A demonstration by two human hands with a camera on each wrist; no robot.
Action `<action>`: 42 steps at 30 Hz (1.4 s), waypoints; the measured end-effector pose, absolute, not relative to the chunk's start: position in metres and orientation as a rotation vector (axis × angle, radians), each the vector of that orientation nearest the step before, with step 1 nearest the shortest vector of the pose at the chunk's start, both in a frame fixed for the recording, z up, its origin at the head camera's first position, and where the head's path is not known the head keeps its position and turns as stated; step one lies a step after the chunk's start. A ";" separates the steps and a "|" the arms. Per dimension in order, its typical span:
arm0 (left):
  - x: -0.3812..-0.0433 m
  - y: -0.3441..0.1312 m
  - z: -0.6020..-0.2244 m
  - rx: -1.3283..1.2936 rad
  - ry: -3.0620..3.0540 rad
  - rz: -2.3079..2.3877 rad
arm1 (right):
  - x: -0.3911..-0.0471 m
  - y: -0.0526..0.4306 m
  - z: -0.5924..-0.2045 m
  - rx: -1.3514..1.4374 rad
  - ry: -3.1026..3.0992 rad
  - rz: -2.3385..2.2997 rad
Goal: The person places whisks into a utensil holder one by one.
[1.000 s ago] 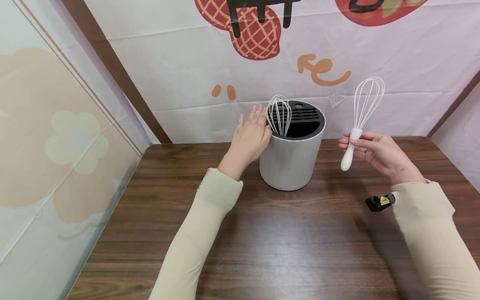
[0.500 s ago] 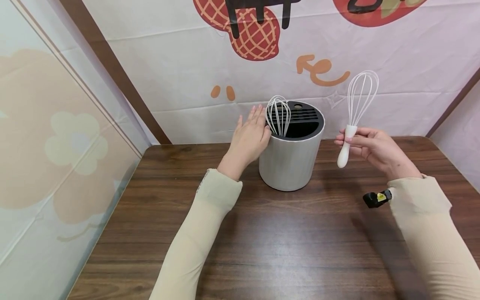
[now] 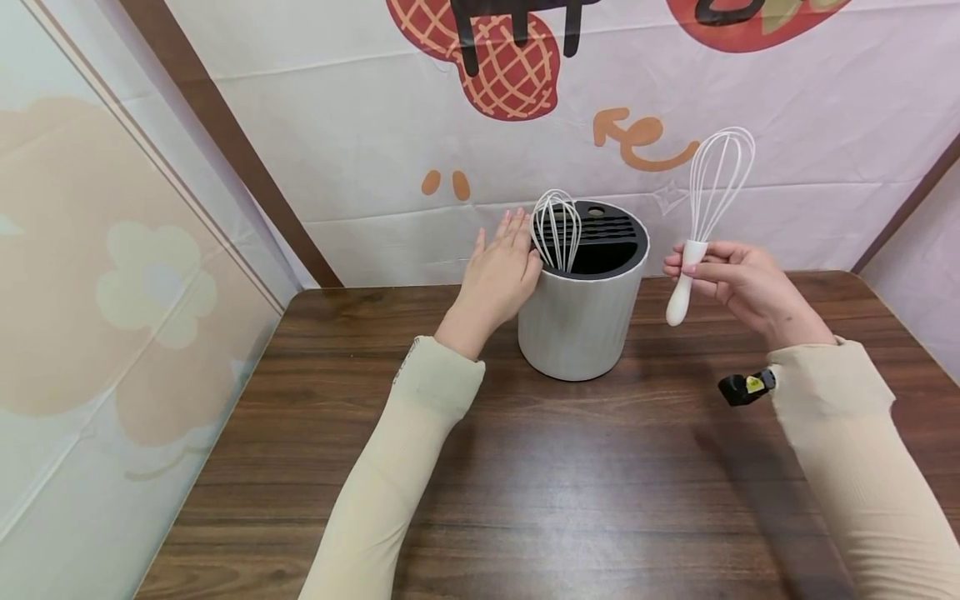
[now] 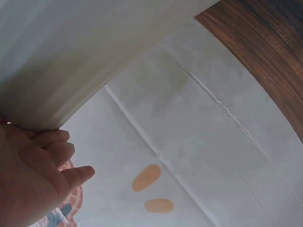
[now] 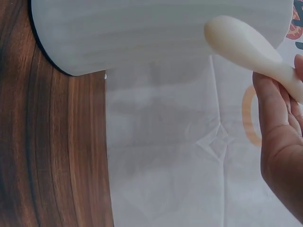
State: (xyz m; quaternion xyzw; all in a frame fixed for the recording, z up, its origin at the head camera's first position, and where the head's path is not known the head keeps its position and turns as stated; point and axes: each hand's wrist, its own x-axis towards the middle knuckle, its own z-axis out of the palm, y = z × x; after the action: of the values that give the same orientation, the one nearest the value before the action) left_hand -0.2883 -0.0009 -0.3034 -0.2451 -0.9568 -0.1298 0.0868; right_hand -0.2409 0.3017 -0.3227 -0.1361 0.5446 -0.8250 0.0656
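Observation:
A white whisk (image 3: 685, 283) is pinched by its handle in my right hand (image 3: 757, 287), wires up and tilted slightly right, in the air right of the utensil holder. In the right wrist view the handle's rounded end (image 5: 236, 40) shows in front of the holder's wall. The grey-white utensil holder (image 3: 573, 333) has a black slotted top (image 3: 611, 260). Inside its front opening stands a second whisk (image 3: 557, 229), leaning left, its handle hidden. My left hand (image 3: 497, 279) rests against the holder's left side with fingers extended; the left wrist view shows that hand (image 4: 38, 165) touching the wall.
The holder stands near the back of a brown wooden table (image 3: 525, 492). Behind it hangs a white printed cloth (image 3: 360, 167), and another printed cloth (image 3: 112, 292) is at the left. A black wrist camera (image 3: 746, 387) sits at the right cuff.
My right hand has raised the whisk and brought it a little left, towards the holder. The left hand, the holder and the whisk in it have stayed in place.

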 end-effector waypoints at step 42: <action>-0.287 0.000 -0.302 -0.725 -2.860 -0.397 | -0.243 0.288 -0.299 -0.317 1.635 -2.625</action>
State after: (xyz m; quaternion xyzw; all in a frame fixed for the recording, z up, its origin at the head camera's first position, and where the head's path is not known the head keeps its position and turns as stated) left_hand -0.2872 -0.0004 -0.3024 -0.2425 -0.9575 -0.1328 0.0821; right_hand -0.2425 0.2879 -0.2986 -0.1019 0.5260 -0.8442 0.0165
